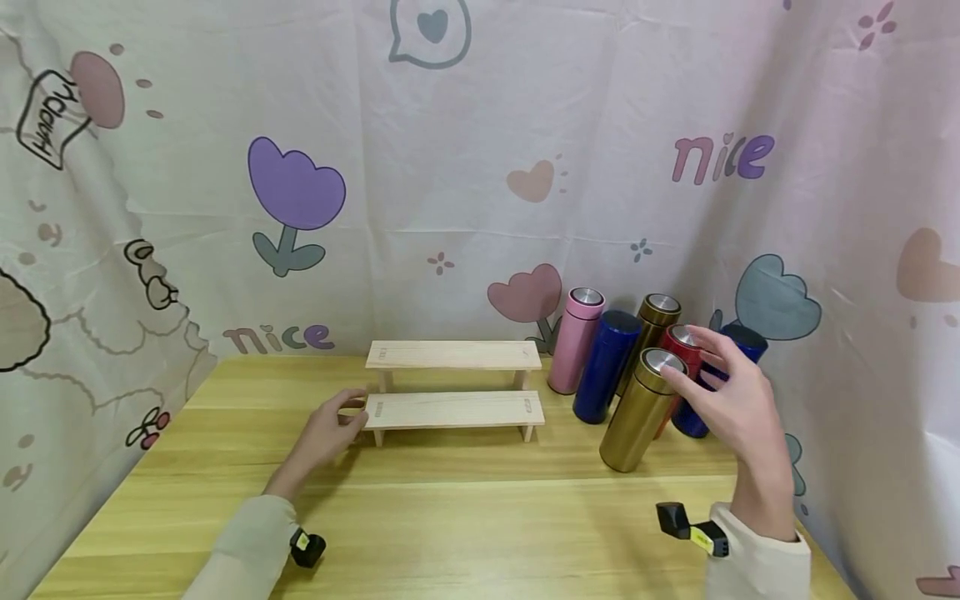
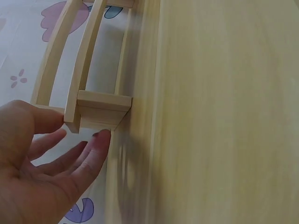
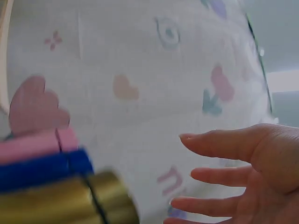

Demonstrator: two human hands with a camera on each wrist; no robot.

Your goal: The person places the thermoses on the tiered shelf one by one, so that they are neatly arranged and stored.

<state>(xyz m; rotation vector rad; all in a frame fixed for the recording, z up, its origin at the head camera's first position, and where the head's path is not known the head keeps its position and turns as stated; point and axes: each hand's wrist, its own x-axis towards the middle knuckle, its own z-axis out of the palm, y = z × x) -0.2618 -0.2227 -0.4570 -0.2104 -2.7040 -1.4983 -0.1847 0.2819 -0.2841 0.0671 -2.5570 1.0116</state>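
Observation:
A two-tier pale wooden stand point(image 1: 453, 408) sits on the table. My left hand point(image 1: 335, 429) is at the left end of its lower board. In the left wrist view, the thumb touches the board's end and a fingertip meets the corner of the leg point(image 2: 103, 109). My right hand point(image 1: 731, 400) hovers beside the lid of a gold thermos bottle point(image 1: 637, 417), fingers spread with nothing held. In the right wrist view a gap separates this hand point(image 3: 243, 172) from the gold bottle point(image 3: 60, 200). The red bottle point(image 1: 678, 337) is partly hidden behind the gold one.
Behind stand a pink bottle point(image 1: 576, 342), a blue bottle point(image 1: 606, 367), a darker gold bottle point(image 1: 660, 310) and another blue bottle point(image 1: 744, 340) near the right. A patterned curtain point(image 1: 442, 167) hangs behind and along the sides of the wooden table point(image 1: 480, 533).

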